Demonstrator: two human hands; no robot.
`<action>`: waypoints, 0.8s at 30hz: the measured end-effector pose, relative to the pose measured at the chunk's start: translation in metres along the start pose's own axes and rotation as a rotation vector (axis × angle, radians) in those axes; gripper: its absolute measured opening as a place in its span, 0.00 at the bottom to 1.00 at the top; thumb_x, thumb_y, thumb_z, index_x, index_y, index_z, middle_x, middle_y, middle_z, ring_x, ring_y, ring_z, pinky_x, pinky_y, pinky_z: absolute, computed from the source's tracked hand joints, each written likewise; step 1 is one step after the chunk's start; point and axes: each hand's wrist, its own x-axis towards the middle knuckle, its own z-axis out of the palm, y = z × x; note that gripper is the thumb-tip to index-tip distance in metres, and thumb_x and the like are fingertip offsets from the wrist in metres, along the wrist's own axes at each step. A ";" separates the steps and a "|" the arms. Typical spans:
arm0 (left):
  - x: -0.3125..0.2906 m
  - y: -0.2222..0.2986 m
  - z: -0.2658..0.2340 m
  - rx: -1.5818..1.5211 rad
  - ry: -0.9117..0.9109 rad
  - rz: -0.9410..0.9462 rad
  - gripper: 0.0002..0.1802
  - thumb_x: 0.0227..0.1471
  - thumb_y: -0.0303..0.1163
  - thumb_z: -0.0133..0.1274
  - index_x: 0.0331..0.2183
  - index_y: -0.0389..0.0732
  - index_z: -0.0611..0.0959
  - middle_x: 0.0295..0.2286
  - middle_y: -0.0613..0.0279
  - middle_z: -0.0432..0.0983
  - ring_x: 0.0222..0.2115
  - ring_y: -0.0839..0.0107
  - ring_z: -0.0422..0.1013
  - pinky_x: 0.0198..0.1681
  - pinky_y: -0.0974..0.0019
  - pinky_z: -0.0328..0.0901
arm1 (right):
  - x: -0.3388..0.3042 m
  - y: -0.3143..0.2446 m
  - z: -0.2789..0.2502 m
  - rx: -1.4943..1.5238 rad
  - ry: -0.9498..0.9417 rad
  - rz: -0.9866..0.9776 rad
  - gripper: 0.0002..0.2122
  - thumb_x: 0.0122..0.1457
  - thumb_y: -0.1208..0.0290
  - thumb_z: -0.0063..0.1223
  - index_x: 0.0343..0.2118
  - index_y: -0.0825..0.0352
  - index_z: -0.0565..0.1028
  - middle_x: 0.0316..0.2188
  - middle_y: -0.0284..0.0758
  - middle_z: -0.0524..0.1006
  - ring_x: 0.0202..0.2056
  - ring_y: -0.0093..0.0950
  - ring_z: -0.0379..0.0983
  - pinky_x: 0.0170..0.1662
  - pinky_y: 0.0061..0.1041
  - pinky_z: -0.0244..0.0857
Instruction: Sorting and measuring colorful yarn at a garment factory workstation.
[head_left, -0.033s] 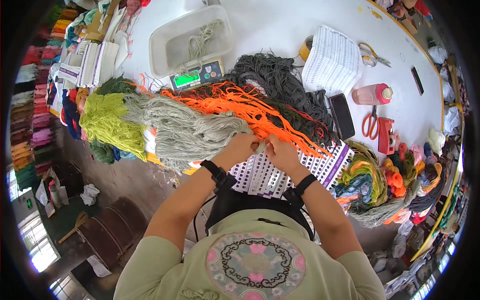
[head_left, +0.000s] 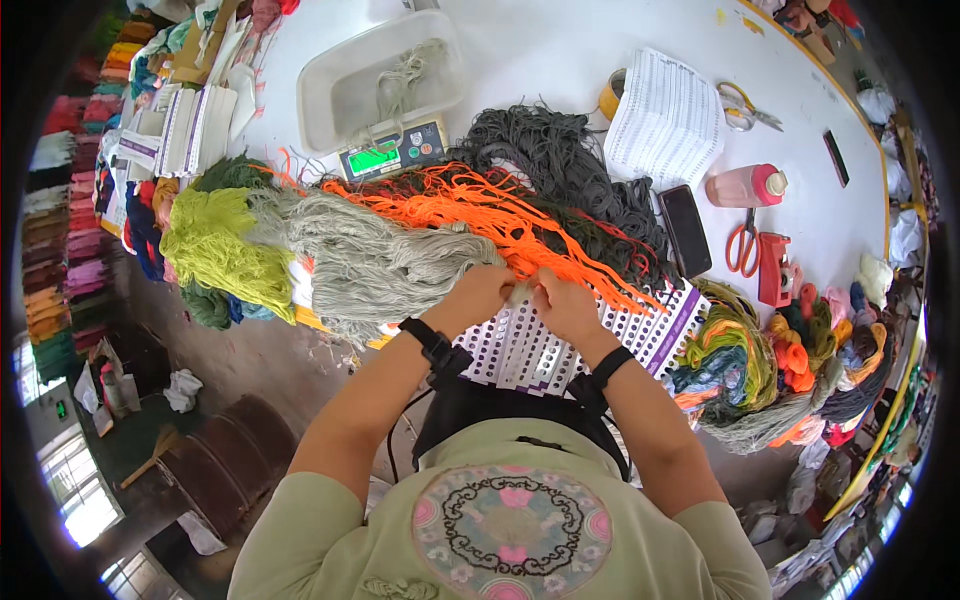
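My left hand (head_left: 484, 294) is closed, its fingertips pinching a short bit of pale grey thread (head_left: 519, 293). Close on its right, my right hand (head_left: 564, 308) pinches the same bit, fingers bent together. Both hands are above white punched thread cards (head_left: 515, 345), fanned out with purple ends. A thick hank of grey thread (head_left: 370, 260) lies beside my left hand. Orange thread (head_left: 490, 215) runs across just beyond both hands, over dark green and red strands. Behind it is a heap of dark grey thread (head_left: 530, 140). My fingers partly hide the strands.
A digital scale (head_left: 395, 152) bears a clear plastic tub (head_left: 315, 95) with grey thread inside. Lime thread (head_left: 215, 245) lies left; mixed skeins (head_left: 735, 350) lie right. A phone (head_left: 685, 232), red-handled scissors (head_left: 742, 248), pink bottle (head_left: 740, 187), printed sheet (head_left: 664, 120) and yellow-handled scissors (head_left: 740, 105) lie beyond.
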 end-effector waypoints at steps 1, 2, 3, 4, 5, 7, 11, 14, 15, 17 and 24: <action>-0.001 -0.002 -0.001 0.007 -0.009 0.000 0.07 0.49 0.30 0.52 0.28 0.36 0.79 0.23 0.47 0.74 0.27 0.48 0.72 0.31 0.52 0.66 | 0.001 0.003 0.002 -0.073 -0.002 -0.023 0.05 0.55 0.66 0.50 0.33 0.58 0.71 0.18 0.36 0.75 0.23 0.39 0.75 0.26 0.38 0.65; -0.001 -0.003 -0.004 0.053 -0.021 0.003 0.07 0.49 0.30 0.52 0.28 0.37 0.79 0.24 0.48 0.75 0.28 0.49 0.73 0.32 0.52 0.66 | 0.002 0.003 0.002 -0.063 0.002 -0.015 0.05 0.55 0.66 0.50 0.33 0.58 0.71 0.18 0.36 0.75 0.23 0.39 0.75 0.26 0.38 0.65; -0.003 -0.005 -0.007 0.100 -0.034 0.007 0.07 0.49 0.30 0.51 0.28 0.38 0.80 0.24 0.48 0.76 0.29 0.49 0.73 0.33 0.51 0.66 | 0.002 0.004 0.003 -0.051 0.023 -0.028 0.03 0.56 0.67 0.49 0.32 0.57 0.71 0.17 0.35 0.75 0.22 0.38 0.74 0.25 0.38 0.65; -0.006 -0.007 -0.012 0.109 -0.046 0.007 0.07 0.49 0.30 0.51 0.28 0.38 0.80 0.24 0.48 0.76 0.29 0.49 0.73 0.33 0.51 0.66 | 0.003 0.003 0.003 -0.040 0.045 -0.041 0.02 0.57 0.67 0.48 0.31 0.57 0.71 0.16 0.34 0.75 0.21 0.37 0.74 0.24 0.37 0.64; -0.009 -0.006 -0.019 0.134 -0.044 -0.015 0.07 0.49 0.30 0.52 0.27 0.37 0.80 0.25 0.48 0.76 0.29 0.49 0.73 0.33 0.51 0.66 | 0.002 0.005 0.004 -0.031 0.050 -0.032 0.02 0.57 0.67 0.48 0.31 0.57 0.71 0.16 0.34 0.75 0.21 0.37 0.74 0.24 0.37 0.64; -0.014 -0.004 -0.035 0.170 -0.052 -0.034 0.06 0.49 0.30 0.52 0.27 0.37 0.80 0.25 0.49 0.77 0.30 0.50 0.73 0.33 0.52 0.66 | 0.002 0.008 0.006 -0.045 0.108 -0.058 0.02 0.57 0.67 0.48 0.30 0.56 0.71 0.16 0.33 0.75 0.20 0.36 0.73 0.23 0.37 0.63; -0.019 -0.001 -0.044 0.089 -0.038 -0.111 0.08 0.49 0.32 0.53 0.26 0.37 0.81 0.24 0.50 0.77 0.28 0.51 0.73 0.32 0.53 0.66 | 0.003 0.009 0.009 -0.075 0.111 -0.051 0.01 0.57 0.67 0.48 0.30 0.55 0.71 0.16 0.33 0.74 0.19 0.36 0.73 0.23 0.38 0.63; -0.015 0.000 -0.045 0.019 -0.076 -0.138 0.09 0.47 0.34 0.54 0.26 0.37 0.81 0.24 0.51 0.77 0.27 0.52 0.73 0.32 0.53 0.67 | 0.000 0.013 0.011 -0.004 0.115 -0.026 0.01 0.57 0.67 0.48 0.30 0.55 0.71 0.16 0.33 0.75 0.19 0.36 0.73 0.23 0.38 0.63; -0.015 0.000 -0.046 0.013 -0.092 -0.118 0.10 0.46 0.35 0.55 0.25 0.37 0.81 0.24 0.51 0.77 0.27 0.52 0.74 0.32 0.53 0.67 | 0.001 0.012 0.010 -0.030 0.103 -0.023 0.01 0.57 0.67 0.48 0.30 0.55 0.71 0.16 0.33 0.75 0.19 0.37 0.73 0.23 0.38 0.63; -0.013 -0.001 -0.040 0.101 -0.098 -0.084 0.10 0.45 0.35 0.55 0.26 0.38 0.81 0.24 0.52 0.77 0.27 0.53 0.74 0.31 0.53 0.67 | 0.001 0.011 0.010 -0.057 0.092 -0.017 0.01 0.57 0.66 0.49 0.31 0.55 0.71 0.16 0.33 0.75 0.19 0.37 0.73 0.23 0.39 0.63; -0.005 0.000 -0.027 0.497 0.074 -0.253 0.14 0.43 0.39 0.57 0.33 0.44 0.83 0.24 0.51 0.77 0.26 0.53 0.73 0.31 0.57 0.68 | 0.004 -0.001 0.010 -0.119 0.065 0.012 0.03 0.58 0.65 0.48 0.31 0.56 0.71 0.17 0.34 0.75 0.21 0.38 0.74 0.24 0.39 0.63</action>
